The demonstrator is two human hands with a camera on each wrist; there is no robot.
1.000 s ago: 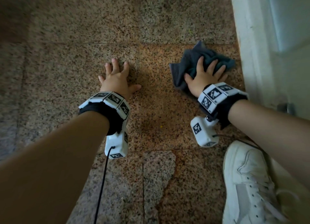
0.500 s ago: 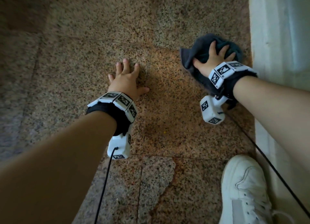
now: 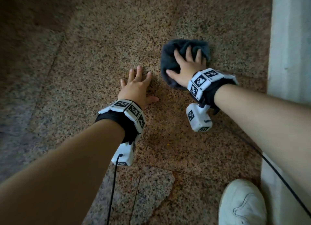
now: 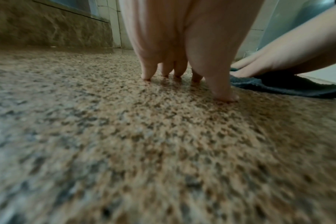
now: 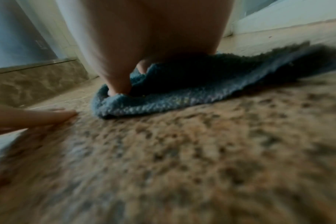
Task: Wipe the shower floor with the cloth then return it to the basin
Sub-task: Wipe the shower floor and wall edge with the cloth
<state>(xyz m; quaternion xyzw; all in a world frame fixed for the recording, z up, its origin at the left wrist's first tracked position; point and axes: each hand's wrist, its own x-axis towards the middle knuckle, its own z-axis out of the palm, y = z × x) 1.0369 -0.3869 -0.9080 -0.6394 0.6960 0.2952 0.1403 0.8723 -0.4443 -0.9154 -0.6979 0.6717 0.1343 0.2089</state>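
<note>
We have the dark grey-blue terry cloth (image 3: 170, 61) bunched on the speckled brown granite shower floor (image 3: 84, 70), toward the floor's right edge, near the pale white threshold strip (image 3: 289, 39) but apart from it. Our right hand (image 3: 186, 67) lies on top of it, fingers (image 3: 188, 52) spread wide and pressing down, thumb out to the left on the cloth's near-left part. In the right wrist view the cloth (image 5: 182, 91) lies flat on the floor (image 5: 201, 151) with its near-left edge rolled up; the thumb tip digs into that fold, and the palm hides most of the rest. We can't tell from there whether any fingers curl under the fabric; the head view shows them straight.

Our left hand (image 3: 136, 88) is flat on bare floor just left of the cloth, not touching it. Its fingers (image 3: 138, 71) are slightly splayed and hold nothing. The left wrist view shows the fingertips (image 4: 146, 75) planted on the stone (image 4: 125, 136), with the right hand (image 4: 269, 63) and an edge of the cloth (image 4: 288, 86) at frame right.

Hard to read:
- Both wrist views are heavily blurred in the foreground; floor texture is smeared.
- White sneaker (image 3: 240, 206) is cut off at the bottom edge of the head view.
- Black cables (image 3: 112, 182) from the wrist units run out of frame.
- Far corner of the floor, top left, is in deep shadow.
- Basin doesn't show in any view.
</note>
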